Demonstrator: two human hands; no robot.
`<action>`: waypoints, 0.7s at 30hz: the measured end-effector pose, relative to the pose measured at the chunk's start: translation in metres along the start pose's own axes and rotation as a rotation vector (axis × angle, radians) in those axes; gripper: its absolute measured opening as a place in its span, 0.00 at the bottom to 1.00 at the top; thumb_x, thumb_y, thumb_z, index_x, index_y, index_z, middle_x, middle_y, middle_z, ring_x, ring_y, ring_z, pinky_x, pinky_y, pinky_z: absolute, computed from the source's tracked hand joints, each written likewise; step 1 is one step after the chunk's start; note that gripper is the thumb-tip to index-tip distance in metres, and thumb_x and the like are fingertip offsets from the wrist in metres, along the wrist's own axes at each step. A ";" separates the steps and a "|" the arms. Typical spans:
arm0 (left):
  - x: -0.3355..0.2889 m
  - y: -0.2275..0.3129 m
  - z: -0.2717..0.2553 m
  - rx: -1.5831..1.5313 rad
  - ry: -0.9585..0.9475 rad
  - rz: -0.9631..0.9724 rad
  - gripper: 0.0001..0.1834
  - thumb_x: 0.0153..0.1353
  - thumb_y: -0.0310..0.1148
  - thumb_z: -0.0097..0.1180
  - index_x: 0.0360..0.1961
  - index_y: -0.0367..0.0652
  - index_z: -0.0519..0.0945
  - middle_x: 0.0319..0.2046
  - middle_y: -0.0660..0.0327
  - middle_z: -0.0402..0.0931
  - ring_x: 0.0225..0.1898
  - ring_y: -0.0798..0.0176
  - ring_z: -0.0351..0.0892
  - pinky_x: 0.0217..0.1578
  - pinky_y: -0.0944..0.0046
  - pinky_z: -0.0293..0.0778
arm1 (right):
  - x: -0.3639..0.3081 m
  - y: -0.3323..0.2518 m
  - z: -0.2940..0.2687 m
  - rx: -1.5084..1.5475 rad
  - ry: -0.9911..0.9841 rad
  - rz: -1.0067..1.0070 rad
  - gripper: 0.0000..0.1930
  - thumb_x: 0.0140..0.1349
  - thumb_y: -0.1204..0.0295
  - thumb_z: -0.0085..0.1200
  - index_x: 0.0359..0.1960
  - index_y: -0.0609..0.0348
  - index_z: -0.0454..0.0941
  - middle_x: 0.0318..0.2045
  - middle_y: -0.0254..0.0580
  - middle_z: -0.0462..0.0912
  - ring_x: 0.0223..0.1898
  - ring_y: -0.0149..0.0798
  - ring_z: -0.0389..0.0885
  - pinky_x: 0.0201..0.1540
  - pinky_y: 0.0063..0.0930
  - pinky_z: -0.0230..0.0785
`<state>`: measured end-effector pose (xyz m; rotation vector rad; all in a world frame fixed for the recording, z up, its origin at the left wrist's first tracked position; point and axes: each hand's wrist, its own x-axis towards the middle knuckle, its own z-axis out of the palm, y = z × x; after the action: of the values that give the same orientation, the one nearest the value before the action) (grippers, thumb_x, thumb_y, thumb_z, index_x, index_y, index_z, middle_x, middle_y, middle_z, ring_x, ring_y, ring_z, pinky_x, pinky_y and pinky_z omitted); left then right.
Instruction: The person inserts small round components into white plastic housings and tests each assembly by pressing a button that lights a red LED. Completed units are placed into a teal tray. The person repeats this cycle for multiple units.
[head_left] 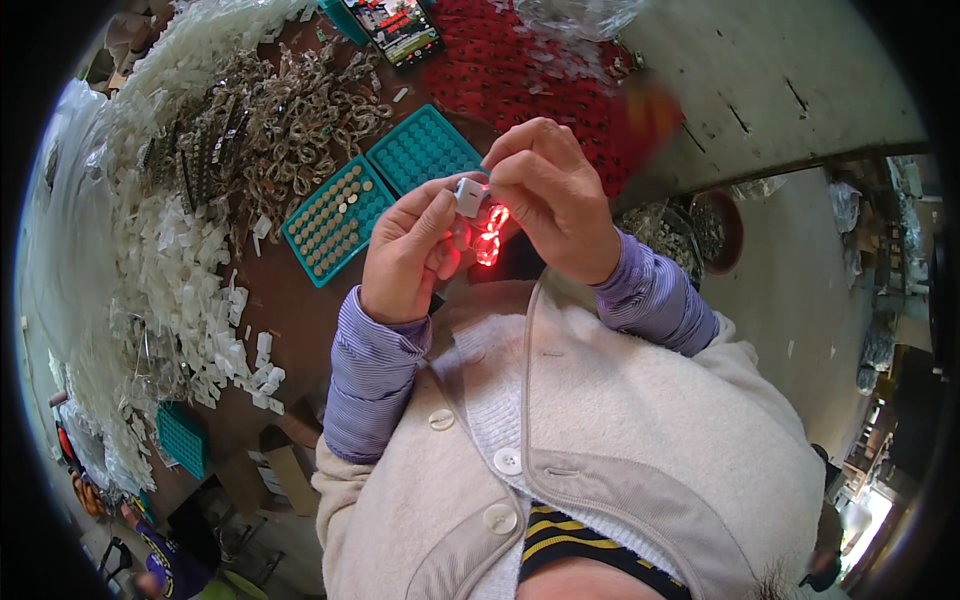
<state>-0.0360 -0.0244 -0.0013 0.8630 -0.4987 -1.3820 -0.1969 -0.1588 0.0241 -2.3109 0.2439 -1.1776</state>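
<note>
Between the thumb and fingers of my left hand (402, 258) is a small white plastic battery box (469, 197). From it hangs a coiled string of lit red LED lights (489, 240), glowing against my fingers. My right hand (558, 200) is closed in a pinch at the box's right edge; what its fingertips grip there is hidden. Just beyond my left hand lies a teal tray (376, 208) with rows of coin cells in its left part. A second teal tray (422, 150), with round pockets, touches it on the far right side.
A tangled heap of light strings (285, 105) lies at the far left. Many white plastic boxes (160, 290) are piled along the left. A phone (397, 28) with a lit screen stands at the back beside red patterned cloth (480, 75). Another person (175, 560) is at lower left.
</note>
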 end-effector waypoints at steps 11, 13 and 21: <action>0.001 -0.003 0.032 0.369 0.051 0.035 0.12 0.76 0.32 0.63 0.55 0.36 0.84 0.36 0.65 0.86 0.29 0.80 0.76 0.26 0.79 0.68 | -0.021 -0.001 -0.022 -0.037 -0.043 0.029 0.05 0.60 0.76 0.65 0.32 0.59 0.80 0.40 0.41 0.79 0.44 0.45 0.80 0.52 0.41 0.68; 0.004 -0.005 0.037 0.454 0.067 0.019 0.12 0.75 0.31 0.65 0.54 0.36 0.84 0.37 0.64 0.87 0.31 0.80 0.78 0.28 0.79 0.69 | -0.025 0.004 -0.027 -0.015 -0.069 0.075 0.05 0.59 0.76 0.66 0.32 0.59 0.80 0.39 0.41 0.80 0.43 0.46 0.80 0.52 0.41 0.68; 0.023 -0.018 0.014 0.007 0.098 0.143 0.11 0.79 0.34 0.59 0.55 0.40 0.81 0.48 0.62 0.84 0.48 0.70 0.83 0.51 0.66 0.81 | -0.027 0.060 -0.046 -0.158 -0.010 0.296 0.06 0.57 0.76 0.68 0.31 0.55 0.81 0.30 0.41 0.82 0.38 0.49 0.82 0.50 0.43 0.70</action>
<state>-0.0544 -0.0495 -0.0109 0.8790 -0.4807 -1.2020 -0.2448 -0.2159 -0.0044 -2.3121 0.6715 -1.0286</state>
